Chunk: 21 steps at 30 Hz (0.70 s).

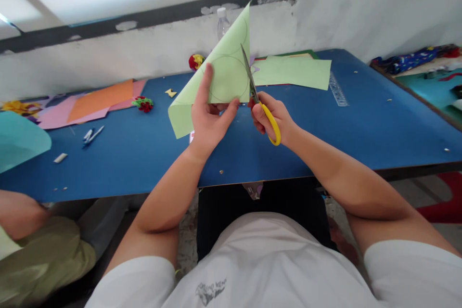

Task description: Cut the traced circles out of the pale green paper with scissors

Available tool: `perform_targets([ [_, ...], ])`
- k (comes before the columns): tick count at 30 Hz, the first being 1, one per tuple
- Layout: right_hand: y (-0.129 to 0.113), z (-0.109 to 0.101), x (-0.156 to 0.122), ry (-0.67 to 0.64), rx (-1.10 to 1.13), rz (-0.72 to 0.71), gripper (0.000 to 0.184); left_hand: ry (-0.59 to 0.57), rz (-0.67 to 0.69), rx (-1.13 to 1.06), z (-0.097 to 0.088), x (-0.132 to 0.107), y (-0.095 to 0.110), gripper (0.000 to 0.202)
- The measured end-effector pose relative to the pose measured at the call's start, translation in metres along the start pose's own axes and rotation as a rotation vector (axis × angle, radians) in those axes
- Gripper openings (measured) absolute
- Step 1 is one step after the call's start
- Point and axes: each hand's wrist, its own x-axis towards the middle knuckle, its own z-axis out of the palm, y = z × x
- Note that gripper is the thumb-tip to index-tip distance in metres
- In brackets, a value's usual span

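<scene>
A sheet of light green paper [227, 74], marked with pencil circles, is raised above the blue table. My left hand [211, 115] grips its lower edge, thumb and fingers pressed on it. The sheet is folded or curled, with one corner pointing up and another hanging at the left. In my right hand [270, 113] is a pair of scissors [271, 124] with yellow handles, the blades pointing up along the paper's right edge. Whether the blades touch the paper I cannot tell.
On the blue table [151, 163] lie orange paper [103, 100], more green paper [296, 72], a clear ruler [338, 89], an eraser [60, 158], pens [93, 135] and a red-green paper flower [143, 103]. A bottle [223, 21] stands behind. Another person's arm [21, 214] is at left.
</scene>
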Motion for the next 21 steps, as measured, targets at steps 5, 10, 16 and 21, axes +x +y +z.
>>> perform_targets([
  [5,-0.003,0.0,-0.001,0.002,-0.012,-0.015,0.076,-0.017,-0.057,0.023,0.001,0.0,-0.008,0.114],
  [10,-0.003,-0.001,0.0,-0.012,-0.025,-0.046,0.075,-0.096,-0.002,0.044,-0.009,0.002,-0.013,0.114],
  [16,0.0,-0.001,0.0,0.001,-0.042,-0.057,0.075,-0.135,-0.017,-0.004,-0.013,0.003,-0.012,0.117],
  [21,0.001,-0.001,0.0,0.01,-0.039,-0.046,0.076,-0.106,0.008,0.026,-0.009,0.001,-0.012,0.113],
])
